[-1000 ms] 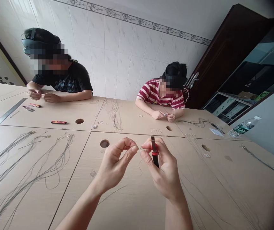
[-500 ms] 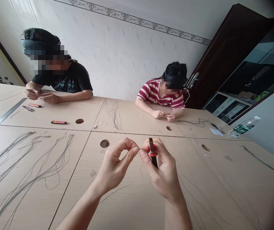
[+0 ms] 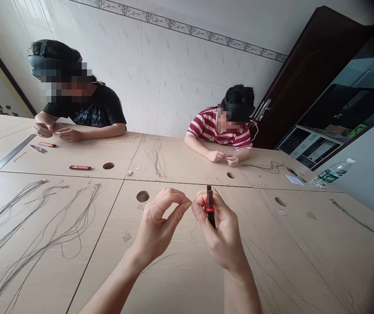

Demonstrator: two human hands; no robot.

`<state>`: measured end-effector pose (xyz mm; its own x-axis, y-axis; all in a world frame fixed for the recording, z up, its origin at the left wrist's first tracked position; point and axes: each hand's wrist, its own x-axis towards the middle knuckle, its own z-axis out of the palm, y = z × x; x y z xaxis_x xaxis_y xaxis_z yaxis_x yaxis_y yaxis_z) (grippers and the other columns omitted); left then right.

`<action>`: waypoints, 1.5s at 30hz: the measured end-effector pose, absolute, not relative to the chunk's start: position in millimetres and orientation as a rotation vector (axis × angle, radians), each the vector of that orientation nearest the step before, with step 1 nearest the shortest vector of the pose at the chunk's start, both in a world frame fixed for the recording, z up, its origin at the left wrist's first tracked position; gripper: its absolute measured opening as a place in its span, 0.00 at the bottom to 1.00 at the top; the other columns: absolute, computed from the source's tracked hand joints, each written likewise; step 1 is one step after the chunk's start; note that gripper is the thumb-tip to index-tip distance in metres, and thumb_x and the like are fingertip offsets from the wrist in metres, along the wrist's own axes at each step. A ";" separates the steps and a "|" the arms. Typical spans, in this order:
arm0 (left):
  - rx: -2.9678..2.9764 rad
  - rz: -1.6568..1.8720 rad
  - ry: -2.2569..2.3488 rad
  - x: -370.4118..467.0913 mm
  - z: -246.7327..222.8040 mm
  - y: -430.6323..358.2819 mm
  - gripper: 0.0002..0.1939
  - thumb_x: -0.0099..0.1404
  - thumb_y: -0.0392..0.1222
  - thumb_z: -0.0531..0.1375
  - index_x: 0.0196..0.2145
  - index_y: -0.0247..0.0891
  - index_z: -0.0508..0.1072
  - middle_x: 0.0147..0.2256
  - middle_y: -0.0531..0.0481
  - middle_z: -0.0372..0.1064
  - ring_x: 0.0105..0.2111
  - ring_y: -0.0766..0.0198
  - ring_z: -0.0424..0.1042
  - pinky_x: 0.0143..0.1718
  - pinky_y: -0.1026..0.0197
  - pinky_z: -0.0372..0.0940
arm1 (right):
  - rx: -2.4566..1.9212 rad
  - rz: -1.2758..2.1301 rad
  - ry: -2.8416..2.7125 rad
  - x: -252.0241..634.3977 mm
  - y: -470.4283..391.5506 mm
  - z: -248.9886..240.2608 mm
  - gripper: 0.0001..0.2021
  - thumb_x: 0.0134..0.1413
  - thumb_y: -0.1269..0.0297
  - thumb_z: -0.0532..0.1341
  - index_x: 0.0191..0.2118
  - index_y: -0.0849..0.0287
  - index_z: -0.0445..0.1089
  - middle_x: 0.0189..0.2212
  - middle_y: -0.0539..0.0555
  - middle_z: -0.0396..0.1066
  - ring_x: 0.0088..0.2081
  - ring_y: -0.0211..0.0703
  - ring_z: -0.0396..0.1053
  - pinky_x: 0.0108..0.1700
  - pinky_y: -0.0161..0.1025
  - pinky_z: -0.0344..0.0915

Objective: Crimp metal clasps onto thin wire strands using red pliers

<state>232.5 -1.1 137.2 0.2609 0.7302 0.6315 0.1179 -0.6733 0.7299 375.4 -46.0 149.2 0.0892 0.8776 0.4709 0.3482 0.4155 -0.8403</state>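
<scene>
In mid-air above the table, my left hand pinches a thin dark cord between thumb and forefinger. A tiny part shows at the fingertips, too small to name. My right hand meets it there, its thumb and forefinger pinched at the same spot. Held upright against the right palm is a small black-and-red hand tool; fingers cover much of it, so its kind is unclear. From the pinch the loose cord end hangs down in a slight curl.
Bundles of dark cords with metal ends lie at left, and another cord bundle at right. Across the table sit two people, hands at small work. A water bottle, a red-black lighter-like object and a metal ruler rest there.
My hands have shifted slightly right, still close together. The tool in my right hand has turned a little, and its two-part black end shows more.
</scene>
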 end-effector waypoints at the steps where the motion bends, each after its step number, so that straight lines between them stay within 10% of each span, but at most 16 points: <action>1: 1.970 1.442 0.752 232.2 136.7 -0.8 0.06 0.69 0.34 0.58 0.33 0.41 0.70 0.32 0.52 0.70 0.32 0.65 0.69 0.33 0.62 0.62 | -1.145 0.577 -1.485 375.8 -45.8 149.0 0.08 0.65 0.63 0.56 0.33 0.55 0.61 0.30 0.48 0.59 0.28 0.36 0.56 0.31 0.35 0.57; 14: 1.613 1.245 0.764 222.7 134.8 4.2 0.07 0.70 0.44 0.59 0.40 0.44 0.77 0.39 0.51 0.73 0.41 0.61 0.72 0.48 0.56 0.64 | -1.137 0.590 -1.503 379.0 -43.5 149.1 0.08 0.65 0.64 0.56 0.33 0.56 0.61 0.31 0.49 0.60 0.29 0.36 0.57 0.33 0.35 0.58; 45: 1.668 1.266 0.750 227.6 136.4 4.5 0.11 0.71 0.44 0.55 0.32 0.38 0.71 0.32 0.51 0.69 0.35 0.64 0.68 0.40 0.60 0.62 | -1.177 0.612 -1.485 379.2 -39.9 145.0 0.07 0.64 0.63 0.57 0.33 0.55 0.62 0.30 0.48 0.60 0.32 0.37 0.60 0.36 0.35 0.57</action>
<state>227.6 4.5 136.4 0.2966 0.8584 0.4185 -0.0455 -0.4250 0.9040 379.2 -39.9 145.0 0.0843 0.9013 0.4250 0.3404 0.3748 -0.8624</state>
